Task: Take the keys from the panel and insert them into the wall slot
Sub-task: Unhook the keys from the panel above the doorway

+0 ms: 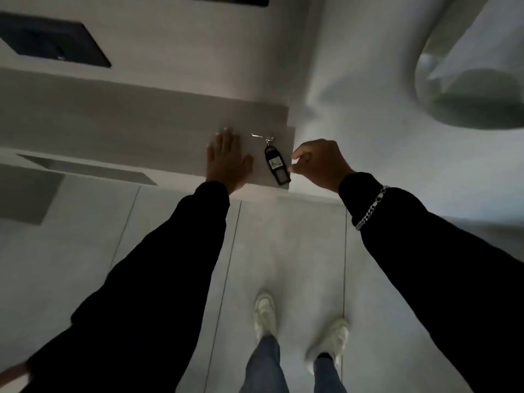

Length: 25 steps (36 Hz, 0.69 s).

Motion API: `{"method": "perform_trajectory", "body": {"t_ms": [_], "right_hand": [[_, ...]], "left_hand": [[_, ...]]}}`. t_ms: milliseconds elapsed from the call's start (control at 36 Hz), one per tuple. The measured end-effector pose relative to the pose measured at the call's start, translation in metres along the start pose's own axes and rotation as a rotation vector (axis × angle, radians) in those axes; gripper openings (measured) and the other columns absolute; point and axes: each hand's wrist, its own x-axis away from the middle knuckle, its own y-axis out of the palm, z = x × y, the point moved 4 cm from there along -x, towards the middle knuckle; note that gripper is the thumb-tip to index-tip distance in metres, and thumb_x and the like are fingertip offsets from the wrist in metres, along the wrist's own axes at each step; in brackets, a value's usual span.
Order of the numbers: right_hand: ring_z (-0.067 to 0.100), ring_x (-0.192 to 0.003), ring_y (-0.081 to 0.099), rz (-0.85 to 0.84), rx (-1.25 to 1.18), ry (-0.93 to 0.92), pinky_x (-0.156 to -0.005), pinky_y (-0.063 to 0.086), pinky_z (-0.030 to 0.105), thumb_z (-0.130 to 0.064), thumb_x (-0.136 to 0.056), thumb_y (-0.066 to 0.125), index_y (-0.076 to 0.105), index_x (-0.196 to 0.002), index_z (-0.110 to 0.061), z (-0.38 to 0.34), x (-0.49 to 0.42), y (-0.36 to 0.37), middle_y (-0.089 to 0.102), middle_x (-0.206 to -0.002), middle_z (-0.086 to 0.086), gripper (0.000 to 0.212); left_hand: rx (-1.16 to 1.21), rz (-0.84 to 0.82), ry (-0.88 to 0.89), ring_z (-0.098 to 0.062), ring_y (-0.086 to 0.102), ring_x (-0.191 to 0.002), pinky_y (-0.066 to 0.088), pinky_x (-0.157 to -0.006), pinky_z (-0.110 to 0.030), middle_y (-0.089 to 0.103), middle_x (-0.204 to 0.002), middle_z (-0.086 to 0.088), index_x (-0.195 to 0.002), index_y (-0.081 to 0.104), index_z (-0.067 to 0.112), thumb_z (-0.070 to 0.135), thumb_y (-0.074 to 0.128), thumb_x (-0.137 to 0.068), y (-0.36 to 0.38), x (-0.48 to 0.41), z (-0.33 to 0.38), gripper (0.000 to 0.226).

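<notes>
Head view, panel: the grey panel [170, 129] is jutting out from the wall, carrying the keys near its right end.
Head view, keys: the keys [276, 163] are lying flat, a black tag toward the person and a small metal key [257, 135] toward the wall.
Head view, left hand: the left hand [226, 160] is pressing flat on the panel, fingers spread and released, grasping nothing, just beside the keys.
Head view, right hand: the right hand [317, 163] is hovering at the panel's right edge, thumb and forefinger pinching toward the tag's lower corner; whether they are touching it I cannot tell.
Head view, wall slot: not clearly showing; a dark recess [54, 41] is sitting in the wall at upper left, but I cannot tell if that is it.
Step in hand: taking up the keys.
Doing it well: pinching the tag firmly by its edge and lifting straight off, so the key is hanging free rather than dragging.
</notes>
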Motion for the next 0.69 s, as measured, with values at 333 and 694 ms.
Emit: {"method": "perform_trajectory", "body": {"t_ms": [333,694], "right_hand": [[0.032,-0.094,0.066,0.086,-0.015,0.065,-0.088,0.052,0.037,-0.029,-0.069,0.075,0.067,-0.105,-0.005,-0.005,-0.036,0.033,0.073,-0.092,0.015,0.044],[0.016,-0.054,0.048,0.063,-0.345,0.232,-0.064,0.041,0.028,-0.022,-0.074,0.077,0.075,-0.075,-0.006,0.011,-0.009,0.023,0.053,-0.053,0.002,0.016]], "left_hand": [[-0.129,0.192,0.029,-0.037,0.014,-0.156,0.012,-0.125,-0.061,0.018,-0.167,-0.022,-0.156,0.018,0.001,0.053,0.029,-0.094,0.005,-0.020,0.003,0.083],[-0.146,0.227,0.037,-0.036,0.019,-0.155,0.016,-0.125,-0.062,0.024,-0.165,-0.021,-0.156,0.023,0.001,0.057,0.034,-0.094,0.003,-0.020,0.003,0.084]]}}
